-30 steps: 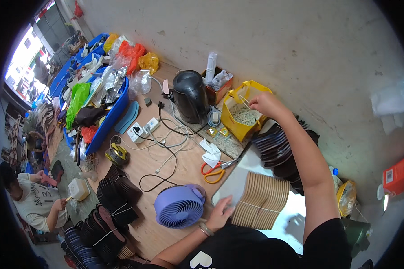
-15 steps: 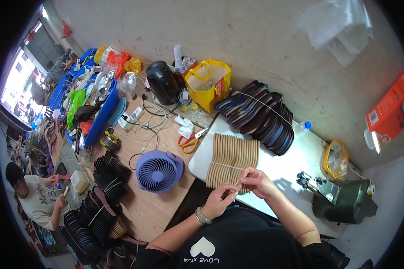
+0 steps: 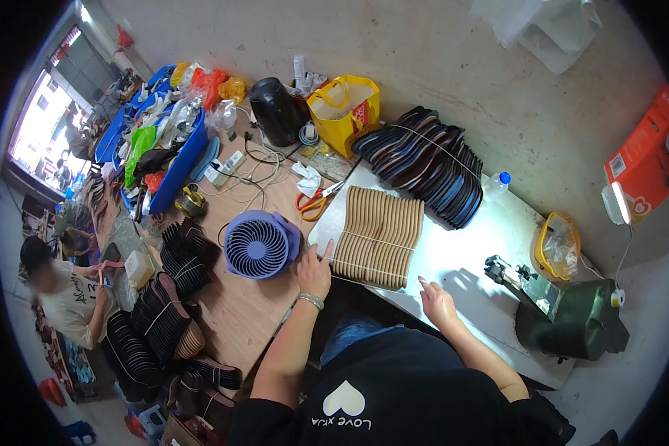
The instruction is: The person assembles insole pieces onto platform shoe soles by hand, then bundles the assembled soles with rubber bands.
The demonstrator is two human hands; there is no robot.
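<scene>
A tied stack of tan insoles lies on the white board in front of me. My left hand rests against the stack's near left corner, fingers apart, thumb up along its edge. My right hand sits on the board's near edge just right of the stack, fingers loosely spread, holding nothing that I can see. A thin string runs across the stack between the two hands. Behind the tan stack lies a large bundle of dark insoles.
A purple fan stands left of my left hand on the wooden table. Orange scissors, a black kettle, a yellow bag and cables lie behind. A green machine is at the right. Another person sits at far left.
My right arm came back from the yellow bag to the near edge of the board. Both hands then moved apart, the left one to the tan stack's corner.
</scene>
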